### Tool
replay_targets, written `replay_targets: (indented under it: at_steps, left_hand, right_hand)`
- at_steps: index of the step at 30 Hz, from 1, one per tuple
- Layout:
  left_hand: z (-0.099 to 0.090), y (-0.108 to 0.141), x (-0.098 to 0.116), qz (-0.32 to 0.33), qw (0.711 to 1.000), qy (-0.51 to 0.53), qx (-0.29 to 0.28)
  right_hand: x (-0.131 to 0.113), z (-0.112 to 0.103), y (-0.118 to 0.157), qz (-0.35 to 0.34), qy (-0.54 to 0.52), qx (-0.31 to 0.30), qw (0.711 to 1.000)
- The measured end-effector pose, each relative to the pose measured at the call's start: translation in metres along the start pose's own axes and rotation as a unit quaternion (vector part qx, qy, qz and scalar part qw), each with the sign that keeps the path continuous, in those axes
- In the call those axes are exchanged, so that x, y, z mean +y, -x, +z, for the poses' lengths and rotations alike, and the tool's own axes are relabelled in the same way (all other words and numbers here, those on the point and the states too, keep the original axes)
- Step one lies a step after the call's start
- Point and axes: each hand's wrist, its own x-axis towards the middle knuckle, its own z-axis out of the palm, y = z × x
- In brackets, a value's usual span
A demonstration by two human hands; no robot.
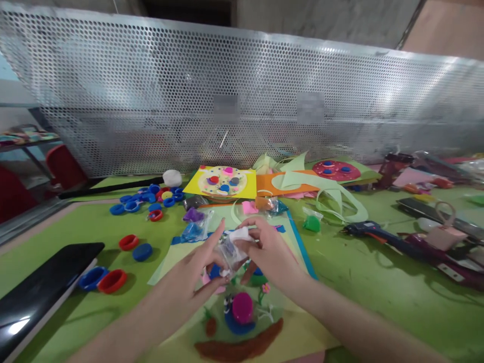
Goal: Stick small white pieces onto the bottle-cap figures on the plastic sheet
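Between my hands is a small clear plastic bag (pixel 230 252) with a white soft lump (pixel 239 234) that looks like modelling clay. My left hand (pixel 200 269) pinches the lower left side of the bag. On the other side, the fingers of my right hand (pixel 269 252) are closed on the white lump and the bag. Whether the lump is inside the bag or partly out is hard to tell. Below them lies a craft picture (pixel 227 312) with a blue snail with a magenta cap (pixel 242 308) as its shell, a pink flower (pixel 265 288) and a brown clay strip (pixel 242 343).
Red and blue bottle caps (pixel 142 251) and a black phone (pixel 41 287) lie left. Clay bags, purple (pixel 193 215) and green (pixel 312 223), are behind the picture. A yellow card (pixel 192 186) stands further back. To the right are a glue gun (pixel 393 242) and paper scraps (pixel 340 194).
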Motion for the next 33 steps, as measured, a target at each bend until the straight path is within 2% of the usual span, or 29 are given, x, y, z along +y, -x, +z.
replay_targets:
  at_steps: [2, 3, 7, 9, 12, 17, 23, 28, 33]
  left_hand:
    - [-0.003, -0.001, -0.001, -0.001, 1.0, -0.01, 0.009]
    - [-0.006, -0.002, -0.001, 0.005, 0.999, -0.013, 0.031]
    - [-0.017, -0.007, -0.001, 0.031, 0.983, -0.04, 0.179]
    - [-0.02, -0.01, 0.0, 0.031, 0.976, -0.033, 0.212]
    - [-0.017, -0.011, 0.001, 0.026, 0.982, 0.002, 0.19]
    - [-0.011, -0.01, -0.002, 0.012, 0.988, 0.032, 0.15]
    - [-0.01, -0.011, -0.002, -0.026, 0.985, 0.058, 0.16]
    - [-0.012, -0.011, 0.004, -0.078, 0.97, 0.19, 0.128]
    - [-0.009, -0.011, 0.006, -0.094, 0.941, 0.306, 0.105]
  right_hand:
    - [0.0, -0.002, -0.001, -0.019, 0.011, -0.011, 1.0]
    - [-0.001, -0.003, -0.002, -0.024, 0.013, -0.015, 1.0]
    - [-0.004, -0.007, -0.003, -0.024, -0.004, -0.012, 1.0]
    - [-0.005, -0.006, -0.003, -0.022, -0.012, -0.015, 1.0]
    - [-0.002, -0.005, -0.003, -0.021, -0.022, -0.021, 0.999]
    - [-0.002, -0.004, -0.003, -0.03, -0.023, 0.005, 0.999]
    - [-0.004, -0.003, -0.003, -0.013, -0.016, -0.043, 0.999]
    - [0.003, -0.004, -0.005, -0.006, -0.042, -0.068, 0.997]
    - [0.004, -0.002, -0.005, 0.017, -0.077, -0.072, 0.994]
